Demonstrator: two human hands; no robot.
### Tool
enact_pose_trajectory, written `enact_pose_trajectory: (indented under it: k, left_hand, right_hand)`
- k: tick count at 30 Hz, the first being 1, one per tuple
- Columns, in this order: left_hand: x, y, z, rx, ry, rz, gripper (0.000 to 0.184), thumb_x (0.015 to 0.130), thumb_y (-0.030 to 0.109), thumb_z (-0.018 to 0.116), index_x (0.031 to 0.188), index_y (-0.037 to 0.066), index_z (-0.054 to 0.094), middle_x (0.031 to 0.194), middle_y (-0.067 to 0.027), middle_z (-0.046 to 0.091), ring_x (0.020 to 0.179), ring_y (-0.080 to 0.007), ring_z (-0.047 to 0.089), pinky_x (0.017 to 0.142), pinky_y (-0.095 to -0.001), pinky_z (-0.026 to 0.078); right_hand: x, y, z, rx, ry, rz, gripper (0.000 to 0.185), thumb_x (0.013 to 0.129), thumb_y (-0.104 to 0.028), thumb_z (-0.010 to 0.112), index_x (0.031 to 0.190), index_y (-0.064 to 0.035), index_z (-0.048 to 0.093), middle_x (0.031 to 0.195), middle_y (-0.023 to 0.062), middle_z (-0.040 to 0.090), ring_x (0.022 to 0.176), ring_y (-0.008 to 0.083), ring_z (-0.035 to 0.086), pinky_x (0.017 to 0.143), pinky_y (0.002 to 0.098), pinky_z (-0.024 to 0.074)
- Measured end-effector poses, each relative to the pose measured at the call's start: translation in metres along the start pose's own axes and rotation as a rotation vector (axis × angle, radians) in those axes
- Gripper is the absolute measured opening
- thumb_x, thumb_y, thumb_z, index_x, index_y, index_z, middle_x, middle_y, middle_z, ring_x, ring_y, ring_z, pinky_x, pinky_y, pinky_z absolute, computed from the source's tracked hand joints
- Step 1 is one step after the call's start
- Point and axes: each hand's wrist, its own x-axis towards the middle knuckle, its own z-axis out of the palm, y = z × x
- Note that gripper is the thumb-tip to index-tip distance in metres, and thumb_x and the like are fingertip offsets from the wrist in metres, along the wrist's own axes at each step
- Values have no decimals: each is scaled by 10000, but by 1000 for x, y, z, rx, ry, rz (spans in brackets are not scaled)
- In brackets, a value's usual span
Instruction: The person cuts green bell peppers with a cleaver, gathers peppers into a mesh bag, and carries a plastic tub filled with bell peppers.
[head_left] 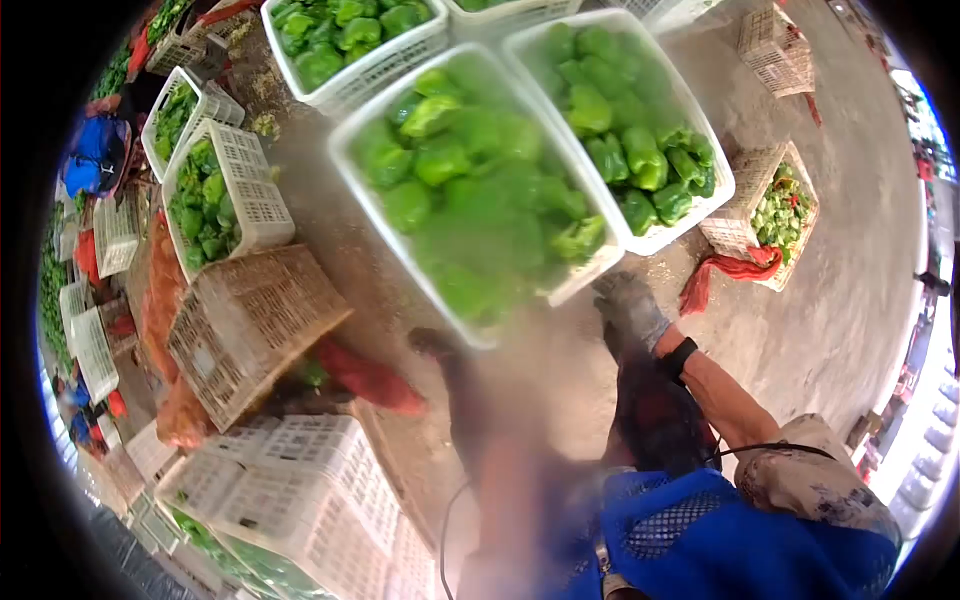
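Note:
A white plastic crate (345,160) of green bell peppers (440,160) stands on the floor in front of me. My right hand (632,308), in a grey glove, is beside the crate's near right corner. Its fingers look stretched out, with nothing seen in them. A blurred patch covers the middle of the view. My left forearm (510,490) reaches up into it toward the same crate, and the left hand is lost in the smear. Against the right side stands a second white crate (722,170), also full of green peppers.
A brown crate (255,320) lies tilted at the left, near red netting (365,375). White crates (330,470) are stacked at lower left. A crate of small vegetables (735,205) with a red cloth (725,272) stands right. More pepper crates (375,75) are behind.

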Motion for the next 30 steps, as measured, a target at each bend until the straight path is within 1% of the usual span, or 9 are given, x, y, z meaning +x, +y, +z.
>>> enact_pose_trajectory:
  k: [8,12,14,17,21,24,25,28,30]
  left_hand:
    - [-50,-70,-238,369,-81,-158,277,883,121,546,1129,5,603,960,-115,657,857,-216,625,755,-330,497]
    - [-33,-85,-291,376,-167,-181,243,899,63,525,1114,-10,612,917,-108,646,777,-179,595,734,-278,498]
    - [-33,-149,-288,-545,-35,-466,256,914,120,530,1115,-15,615,881,-91,634,760,-163,573,711,-287,492]
    - [0,-15,-325,-305,-13,-481,244,906,146,522,1037,-32,626,803,-101,608,699,-193,555,662,-315,477]
    - [61,-21,-353,644,-141,370,180,841,190,590,872,14,610,681,-142,562,662,-312,571,616,-359,451]
    - [133,-22,-376,607,-22,218,127,817,165,605,829,38,614,680,-127,571,645,-313,571,606,-377,461]
    - [167,-23,-377,590,22,173,110,808,156,610,814,46,616,680,-121,574,639,-313,571,602,-382,464]
    - [261,-50,-394,-476,45,-412,37,808,94,590,799,77,622,698,-123,587,629,-302,570,599,-386,476]
    - [331,-46,-418,505,-141,25,176,772,62,626,948,74,639,899,-129,635,828,-284,612,722,-340,520]
  right_hand:
    - [45,-120,40,-136,16,79,502,751,-276,591,1188,-32,549,1142,150,583,1082,333,507,870,451,445]
    - [74,-115,48,-255,-67,70,369,776,-324,580,1040,-71,636,928,124,648,834,306,609,749,415,493]
    - [94,-125,18,-256,-154,106,304,794,-339,575,954,-102,677,811,100,660,710,291,628,667,411,511]
    - [147,-146,-16,-181,7,5,272,852,-331,536,800,-109,683,704,104,647,661,272,637,597,419,504]
    - [264,-217,-136,-144,218,-171,194,833,-251,590,814,-71,660,794,166,635,699,361,607,644,434,496]
    - [402,-202,-142,29,695,-356,188,833,-238,597,878,-66,657,889,146,643,821,328,610,714,420,491]
    - [436,-226,-188,-68,272,-78,320,839,-106,529,1146,-76,613,1115,127,623,1045,286,583,860,376,480]
    - [543,-181,-153,-219,615,-408,248,817,-120,562,1043,-91,661,1069,108,642,963,276,615,807,379,508]
    - [578,-193,-177,-121,510,-365,206,822,-144,561,978,-86,682,1003,107,661,882,273,641,786,373,521]
